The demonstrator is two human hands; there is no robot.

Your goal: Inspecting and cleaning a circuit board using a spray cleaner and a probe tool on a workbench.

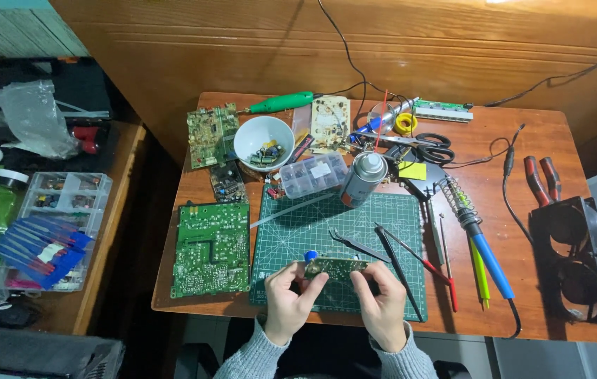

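Both of my hands hold a small narrow circuit board (336,267) over the near edge of the green cutting mat (298,228). My left hand (289,298) pinches its left end, where a blue component (310,255) sticks up. My right hand (381,300) grips its right end. Just beyond the board, black tweezers (356,245) and thin probes (398,263) lie on the mat.
A large green circuit board (212,248) lies left of the mat. Behind it stand a spray can (362,179), a clear parts box (312,175), a white bowl (262,130) and more boards. A blue-handled soldering iron (484,249), scissors (433,147), red pliers (543,179) and black fans (576,260) sit right.
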